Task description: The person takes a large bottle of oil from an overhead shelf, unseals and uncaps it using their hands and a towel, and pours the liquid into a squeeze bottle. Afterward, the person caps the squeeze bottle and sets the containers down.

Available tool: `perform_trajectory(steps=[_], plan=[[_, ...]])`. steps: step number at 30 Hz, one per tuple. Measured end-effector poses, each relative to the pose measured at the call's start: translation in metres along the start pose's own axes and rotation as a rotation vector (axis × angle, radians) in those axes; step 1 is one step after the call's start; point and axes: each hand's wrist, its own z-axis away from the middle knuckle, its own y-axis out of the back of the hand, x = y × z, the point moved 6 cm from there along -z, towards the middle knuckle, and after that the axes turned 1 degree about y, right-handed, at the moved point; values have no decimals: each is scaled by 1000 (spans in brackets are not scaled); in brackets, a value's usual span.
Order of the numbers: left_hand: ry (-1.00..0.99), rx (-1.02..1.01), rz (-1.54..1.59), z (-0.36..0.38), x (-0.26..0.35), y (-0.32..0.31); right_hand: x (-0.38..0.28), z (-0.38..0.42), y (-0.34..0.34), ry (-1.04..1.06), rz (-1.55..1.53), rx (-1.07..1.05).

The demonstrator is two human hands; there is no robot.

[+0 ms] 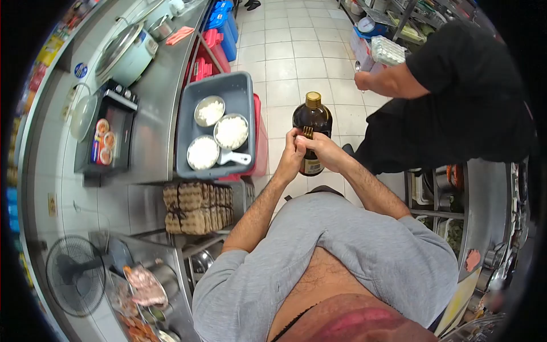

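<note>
My left hand point(292, 147) and my right hand point(326, 151) meet in front of my chest with fingers closed. Gold-coloured fork tines point(308, 131) stick up between them, at my right hand's curled fingers. Directly behind my hands is a large dark bottle point(319, 117) with a gold cap on, its neck pointing away from me. My hands cover its middle, and part of its label shows below them. What my left fingers grip is hidden; I cannot tell whether they hold the fork or the bottle.
On my left, a grey tub point(244, 94) holds bowls of white rice and a white-handled scoop. Egg trays point(199, 206) are stacked nearby, beside a steel counter point(162, 85) with a rice cooker point(126, 54). A person in black point(450, 122) bends close on my right. Tiled floor point(285, 54) runs ahead.
</note>
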Motion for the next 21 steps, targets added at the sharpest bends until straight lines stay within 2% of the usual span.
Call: perform_trajectory(steps=[3, 5, 7, 8, 9, 11, 13, 15, 17, 20, 21], plan=[[17, -76, -139, -62, 5, 17, -19, -62, 20, -105, -26, 1], [-5, -62, -139, -111, 10, 32, -45, -102, 40, -29, 16, 5], [120, 44, -154, -162, -1, 44, -62, -145, 75, -27, 178, -11], [116, 173, -270, -187, 6, 50, -66, -168, 94, -59, 214, 11], [120, 171, -281, -207, 2, 55, -71, -185, 106, -56, 203, 8], [56, 120, -500, -258, 3, 67, -99, -224, 132, -7, 168, 76], [55, 98, -476, -299, -3, 80, -119, -258, 150, 11, 67, 98], [-207, 148, -346, -333, 7, 98, -141, -287, 165, 61, -68, 112], [-225, 369, -366, -364, -2, 134, -150, -323, 200, 18, 45, 188], [-260, 422, -414, -440, -6, 172, -173, -373, 245, 114, 26, 248], [-243, 305, -356, -475, -4, 174, -180, -390, 258, 129, 59, 242]])
